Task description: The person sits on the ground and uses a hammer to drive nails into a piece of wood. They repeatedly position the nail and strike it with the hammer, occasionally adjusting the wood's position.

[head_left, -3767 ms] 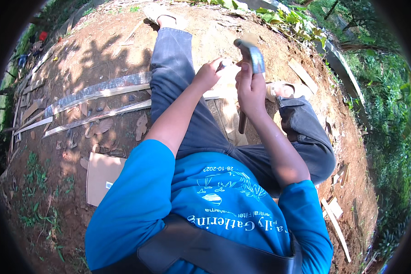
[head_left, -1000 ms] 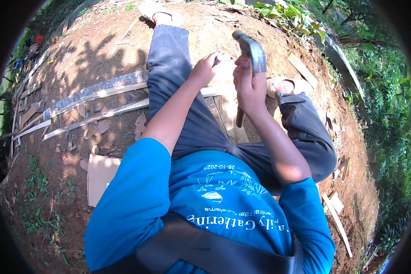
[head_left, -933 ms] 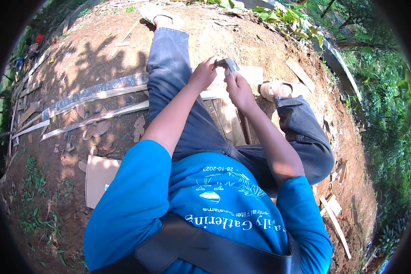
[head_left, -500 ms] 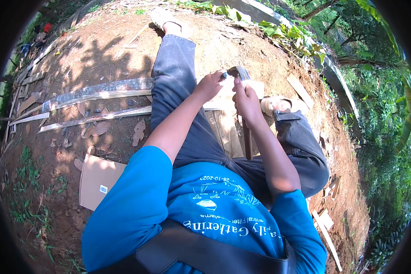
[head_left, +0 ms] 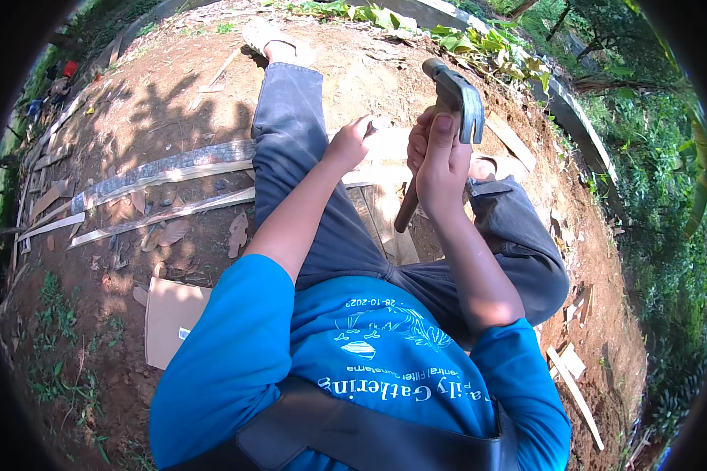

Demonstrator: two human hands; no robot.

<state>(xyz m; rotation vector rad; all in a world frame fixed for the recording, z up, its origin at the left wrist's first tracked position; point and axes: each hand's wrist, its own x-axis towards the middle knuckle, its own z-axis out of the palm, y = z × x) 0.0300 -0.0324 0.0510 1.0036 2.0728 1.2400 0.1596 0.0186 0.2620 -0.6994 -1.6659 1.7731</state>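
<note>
A claw hammer [head_left: 467,98] is raised upright in my right hand [head_left: 441,161], its metal head above my fist and its brown handle running down below. The thumb lies along the upper handle. To its left, my left hand [head_left: 349,144] is closed around a short tool with a pale rounded end [head_left: 379,122]; the rest of it is hidden by my fingers, so its kind cannot be made out. Beneath both hands lies a sunlit pale wooden board [head_left: 393,149], which reaches across between my legs. The hammer head is apart from the held tool.
Long wooden strips [head_left: 165,208] and a bark-edged plank [head_left: 169,161] lie on bare soil to the left. A cardboard piece [head_left: 173,314] is beside my left arm. Wood scraps [head_left: 567,363] lie at the right. Plants and a low concrete edging [head_left: 585,133] border the ground.
The hammer has lifted off the top of the held tool and swung up toward the right. My left hand has shifted slightly left, still closed on the tool.
</note>
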